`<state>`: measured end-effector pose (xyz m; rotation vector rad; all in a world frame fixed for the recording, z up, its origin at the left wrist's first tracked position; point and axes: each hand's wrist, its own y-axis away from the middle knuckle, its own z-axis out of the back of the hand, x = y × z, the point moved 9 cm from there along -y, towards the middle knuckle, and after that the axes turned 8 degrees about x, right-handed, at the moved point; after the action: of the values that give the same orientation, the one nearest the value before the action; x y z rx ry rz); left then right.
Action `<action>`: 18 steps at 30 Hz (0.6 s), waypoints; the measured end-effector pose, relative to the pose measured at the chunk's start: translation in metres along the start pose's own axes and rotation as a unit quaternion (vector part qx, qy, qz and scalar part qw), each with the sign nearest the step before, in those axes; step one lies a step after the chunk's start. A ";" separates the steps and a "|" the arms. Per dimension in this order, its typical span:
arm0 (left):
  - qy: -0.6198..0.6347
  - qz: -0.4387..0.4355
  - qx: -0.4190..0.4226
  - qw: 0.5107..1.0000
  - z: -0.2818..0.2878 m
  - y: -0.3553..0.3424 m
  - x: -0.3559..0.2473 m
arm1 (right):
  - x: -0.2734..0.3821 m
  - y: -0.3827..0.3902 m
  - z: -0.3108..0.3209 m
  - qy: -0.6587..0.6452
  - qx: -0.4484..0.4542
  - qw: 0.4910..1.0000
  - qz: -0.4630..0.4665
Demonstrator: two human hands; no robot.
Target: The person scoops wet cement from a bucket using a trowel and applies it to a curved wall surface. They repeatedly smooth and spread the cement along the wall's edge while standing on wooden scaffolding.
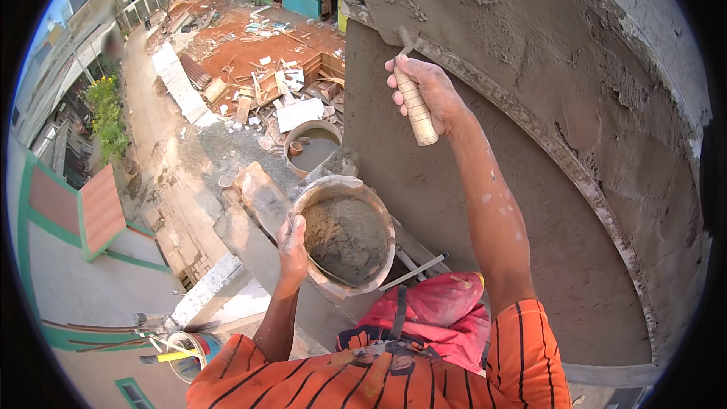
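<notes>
Left hand [292, 241]: gripping left side of bucket [391, 236], mortar [345, 238] inside, before torso | Right hand [425, 89]: wrapped round pale-handled tool [416, 110] at wall [469, 182], contact unclear | Risk: bucket could tip, spilling, if one-sided grip slips.

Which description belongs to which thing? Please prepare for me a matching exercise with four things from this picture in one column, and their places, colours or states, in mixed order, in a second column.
Column one:
1. Bucket
2. Tan-handled tool
3. Shirt
4. Bush

Column two:
A. Orange with dark stripes
B. Green, spotted with yellow
C. Held at its left side by the left hand
D. Gripped in the right hand

Right pairs: 1-C, 2-D, 3-A, 4-B
</notes>
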<state>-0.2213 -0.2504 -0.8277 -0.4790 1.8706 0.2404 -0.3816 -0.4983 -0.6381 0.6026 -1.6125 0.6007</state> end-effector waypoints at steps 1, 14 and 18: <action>-0.007 -0.006 0.013 1.000 0.002 0.001 0.000 | -0.008 0.004 -0.002 -0.008 -0.004 1.000 -0.001; 0.002 -0.018 0.032 0.999 0.009 0.003 -0.005 | -0.082 0.083 0.015 -0.042 -0.072 0.996 -0.021; -0.012 0.016 0.007 1.000 0.015 0.006 0.003 | -0.131 0.145 0.027 0.201 -0.126 0.964 -0.125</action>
<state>-0.2120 -0.2403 -0.8363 -0.4345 1.8566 0.2527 -0.4856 -0.4047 -0.7773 0.4506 -1.1835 0.2989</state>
